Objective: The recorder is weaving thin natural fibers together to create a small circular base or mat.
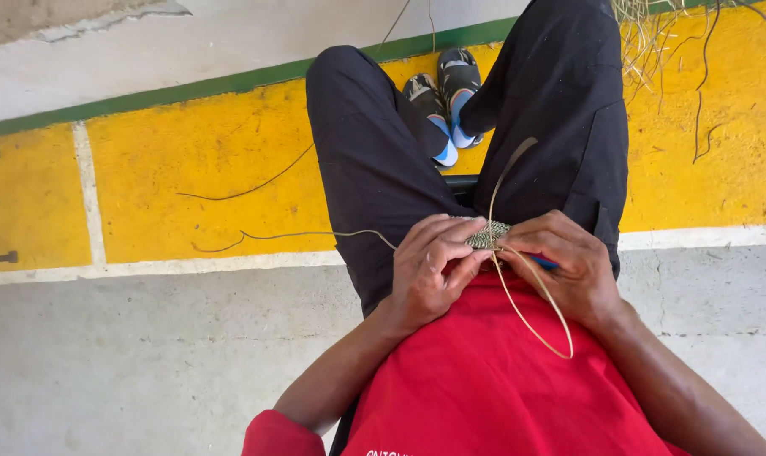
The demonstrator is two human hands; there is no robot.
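Note:
A small woven piece of grey-green plant fibre (488, 235) sits between both hands over my lap. My left hand (429, 268) grips its left side with the fingers curled over it. My right hand (562, 262) pinches its right side. A blue object (545, 262) shows partly under that hand. A long pale strand (531, 308) loops from the weave down across my red shirt (484, 371) and up over my right leg. Another thin strand (298, 236) trails left from the piece over the yellow floor.
I sit with legs in black trousers (374, 160) stretched forward and crossed feet in grey-blue sandals (446, 93). The floor has a yellow painted band (189, 169), a green stripe and grey concrete (146, 363). Loose fibres (653, 34) lie at the top right.

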